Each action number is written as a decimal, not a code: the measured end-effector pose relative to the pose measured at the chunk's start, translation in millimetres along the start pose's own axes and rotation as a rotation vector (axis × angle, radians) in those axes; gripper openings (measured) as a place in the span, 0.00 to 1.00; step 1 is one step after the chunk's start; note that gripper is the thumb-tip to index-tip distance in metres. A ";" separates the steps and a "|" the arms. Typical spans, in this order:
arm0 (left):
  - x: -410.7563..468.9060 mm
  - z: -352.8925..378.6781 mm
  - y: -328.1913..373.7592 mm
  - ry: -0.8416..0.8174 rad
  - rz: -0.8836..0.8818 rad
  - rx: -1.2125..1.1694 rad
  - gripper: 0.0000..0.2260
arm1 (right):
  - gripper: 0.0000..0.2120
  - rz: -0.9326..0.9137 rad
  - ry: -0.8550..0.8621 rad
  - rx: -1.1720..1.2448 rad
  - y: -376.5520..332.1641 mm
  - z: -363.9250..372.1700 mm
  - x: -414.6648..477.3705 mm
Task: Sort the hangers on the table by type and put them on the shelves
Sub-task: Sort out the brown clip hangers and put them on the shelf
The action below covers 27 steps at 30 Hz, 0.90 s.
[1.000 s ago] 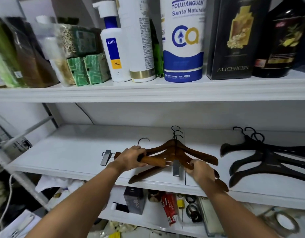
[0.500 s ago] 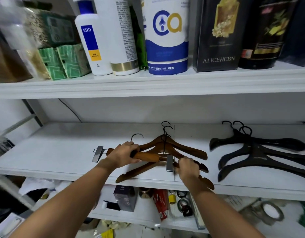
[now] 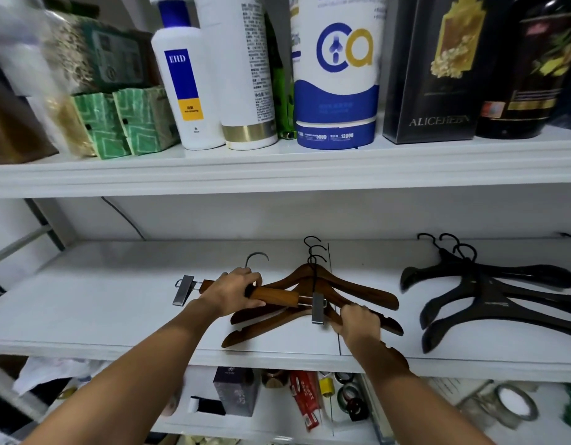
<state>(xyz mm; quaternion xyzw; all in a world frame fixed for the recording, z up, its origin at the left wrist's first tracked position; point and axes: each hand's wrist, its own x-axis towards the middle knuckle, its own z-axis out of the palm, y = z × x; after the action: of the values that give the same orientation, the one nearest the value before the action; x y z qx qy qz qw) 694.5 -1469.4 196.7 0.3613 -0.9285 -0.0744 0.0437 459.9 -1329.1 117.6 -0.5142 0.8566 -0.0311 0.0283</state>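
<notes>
On the middle white shelf (image 3: 94, 303) lies a pile of brown wooden coat hangers (image 3: 358, 289) with black hooks. My left hand (image 3: 234, 293) grips the wooden bar of a brown clip hanger (image 3: 274, 297) with two metal clips, held just over that pile. My right hand (image 3: 358, 322) holds the right arm of a wooden coat hanger near the shelf's front. To the right, a stack of black plastic hangers (image 3: 489, 293) lies flat on the same shelf.
The upper shelf (image 3: 277, 171) carries bottles, a blue-and-white canister (image 3: 337, 75), green packets and a dark box. Below, the lower shelf (image 3: 277, 422) holds small boxes, tape rolls and tubes. The left part of the middle shelf is bare.
The view has drifted a little, so the shelf contents sit lower and left. Both hands and the clip hanger stay over the wooden pile, with hardly any movement.
</notes>
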 end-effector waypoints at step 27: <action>-12.2 -16.2 -166.9 -0.037 0.040 -0.022 0.14 | 0.19 -0.173 0.268 0.097 -186.8 -89.1 39.3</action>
<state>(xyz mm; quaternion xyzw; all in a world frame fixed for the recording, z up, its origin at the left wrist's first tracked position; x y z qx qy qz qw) 816.5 -1584.3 183.9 0.3407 -0.9353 -0.0903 0.0321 598.5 -1449.3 221.1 -0.5752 0.8029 -0.1428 -0.0641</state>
